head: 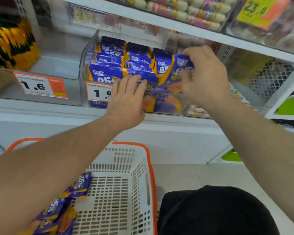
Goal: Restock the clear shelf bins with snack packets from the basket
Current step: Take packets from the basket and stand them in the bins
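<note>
Packets (175,77) going into clear bin (90,53): your right hand (205,73) grips them, left hand (127,97) flat-fingered steadies the front row; next, seat them upright.

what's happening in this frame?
A person is restocking a clear shelf bin with purple snack packets. The right hand grips a packet at the bin's right end, tilted, going in beside the upright rows. The left hand, fingers straight, presses against the front packets. Below, the white basket with an orange rim holds more purple packets at its left side.
</note>
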Demonstrator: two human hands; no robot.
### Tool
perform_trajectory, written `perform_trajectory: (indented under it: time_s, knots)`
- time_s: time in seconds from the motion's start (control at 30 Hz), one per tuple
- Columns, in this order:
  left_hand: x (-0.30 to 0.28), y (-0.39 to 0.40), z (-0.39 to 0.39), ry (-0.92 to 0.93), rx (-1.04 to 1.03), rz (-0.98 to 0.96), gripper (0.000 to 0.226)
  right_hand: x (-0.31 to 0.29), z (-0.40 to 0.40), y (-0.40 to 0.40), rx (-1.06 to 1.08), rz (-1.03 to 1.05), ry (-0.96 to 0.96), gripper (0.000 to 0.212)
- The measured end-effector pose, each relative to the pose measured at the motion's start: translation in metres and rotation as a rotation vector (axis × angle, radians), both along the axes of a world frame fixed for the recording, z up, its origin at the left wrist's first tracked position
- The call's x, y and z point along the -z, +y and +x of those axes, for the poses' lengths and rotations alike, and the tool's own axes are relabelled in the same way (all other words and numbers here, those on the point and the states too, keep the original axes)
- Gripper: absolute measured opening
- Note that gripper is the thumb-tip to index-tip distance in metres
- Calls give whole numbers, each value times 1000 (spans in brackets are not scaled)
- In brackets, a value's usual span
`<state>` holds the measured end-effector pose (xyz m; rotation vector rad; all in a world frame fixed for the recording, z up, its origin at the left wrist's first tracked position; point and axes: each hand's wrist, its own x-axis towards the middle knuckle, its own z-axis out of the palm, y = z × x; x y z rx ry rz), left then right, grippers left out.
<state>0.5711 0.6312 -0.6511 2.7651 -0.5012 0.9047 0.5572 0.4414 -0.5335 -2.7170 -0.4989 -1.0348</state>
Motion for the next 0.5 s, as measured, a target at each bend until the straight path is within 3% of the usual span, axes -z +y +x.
perform_trajectory:
  time_s: [0.1,0.2,0.3,0.5]
  knots:
    - [12,2,8,-11,-36,76,79,-7,15,-7,74,4,-104,39]
    - [26,4,10,-103,-26,67,80,-6,32,-6,188,-92,-32,40]
    - [31,7,14,-162,-4,-14,75,-9,60,-4,287,-247,189,42]
    - [36,6,21,-228,28,-89,68,6,111,11,198,-664,742,44]
